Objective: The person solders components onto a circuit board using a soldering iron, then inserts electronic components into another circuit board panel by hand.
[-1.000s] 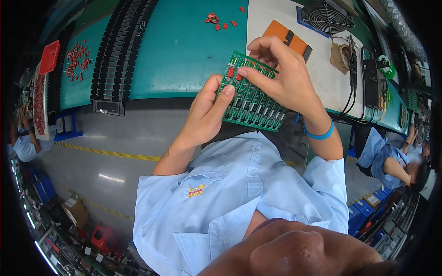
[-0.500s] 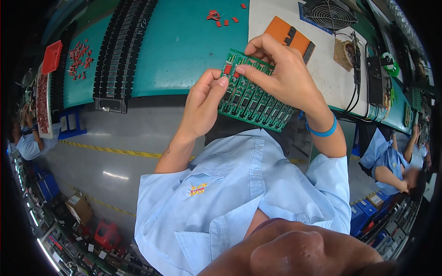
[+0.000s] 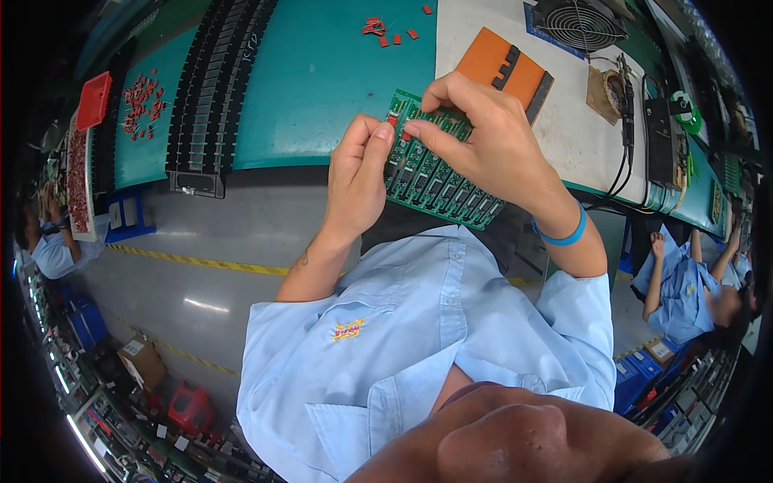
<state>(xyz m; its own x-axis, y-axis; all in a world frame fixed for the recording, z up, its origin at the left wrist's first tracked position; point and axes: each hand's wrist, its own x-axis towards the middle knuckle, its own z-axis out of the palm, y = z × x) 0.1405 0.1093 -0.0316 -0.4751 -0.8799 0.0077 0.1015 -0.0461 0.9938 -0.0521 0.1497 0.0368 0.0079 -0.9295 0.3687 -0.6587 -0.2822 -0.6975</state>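
Note:
A green circuit board (image 3: 443, 183) with rows of small dark parts is held tilted in front of my body, just past the table's near edge. My left hand (image 3: 356, 177) is closed on its left edge, thumb on top beside a red component (image 3: 392, 121). Over the board's upper part, my right hand (image 3: 499, 141) is closed in a pinch. Its thumb tip touches a second small red component (image 3: 407, 136) on the board. The other right fingers curl at the board's far edge, their tips partly hidden.
Loose red components (image 3: 374, 26) lie on the green mat (image 3: 322, 88), with a larger pile (image 3: 143, 105) beyond the black conveyor track (image 3: 211, 97). An orange board (image 3: 503, 68), a fan (image 3: 581, 24) and cables (image 3: 624, 153) occupy the right side. Co-workers sit at both sides.
Both hands have shifted slightly; the right hand has moved a little left and down across the board. The board has tilted slightly. A co-worker at the right has raised an arm.

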